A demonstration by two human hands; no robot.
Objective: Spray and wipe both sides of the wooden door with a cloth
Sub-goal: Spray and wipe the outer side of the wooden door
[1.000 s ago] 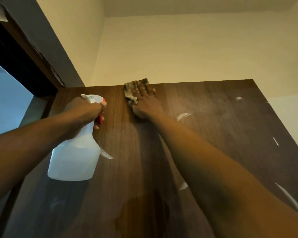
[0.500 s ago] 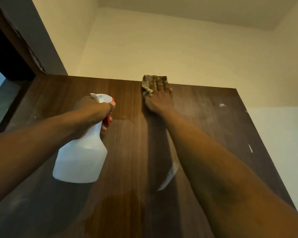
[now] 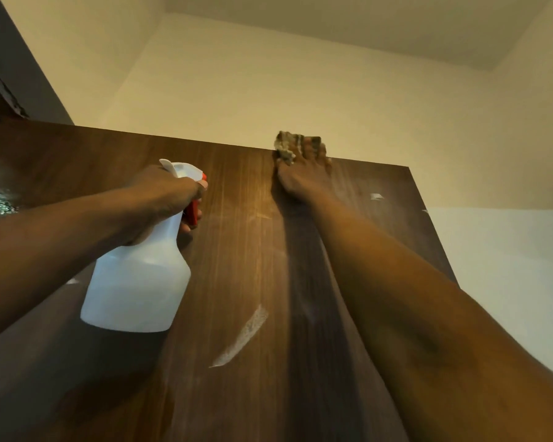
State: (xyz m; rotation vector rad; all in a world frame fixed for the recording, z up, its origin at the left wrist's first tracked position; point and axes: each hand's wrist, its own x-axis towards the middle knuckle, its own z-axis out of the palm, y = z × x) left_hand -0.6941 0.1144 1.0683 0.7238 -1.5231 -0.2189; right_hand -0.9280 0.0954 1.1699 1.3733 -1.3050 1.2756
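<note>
The dark wooden door [image 3: 243,256] fills the lower view, its top edge running across the middle. My right hand [image 3: 300,177] presses a mottled grey-brown cloth [image 3: 286,148] flat against the door at its top edge, fingers straight over the cloth. My left hand [image 3: 170,199] grips the neck of a white spray bottle [image 3: 138,282] with a red trigger, held close to the door face left of centre. White scuff marks streak the wood, one long streak [image 3: 243,336] below the bottle.
Cream walls and ceiling [image 3: 300,74] rise behind the door top. The dark door frame [image 3: 0,87] stands at the upper left. A paler wall [image 3: 508,266] lies past the door's right edge.
My right hand has slid the cloth rightward along the door's top edge. My view has tilted further up. The bottle stays held in my left hand.
</note>
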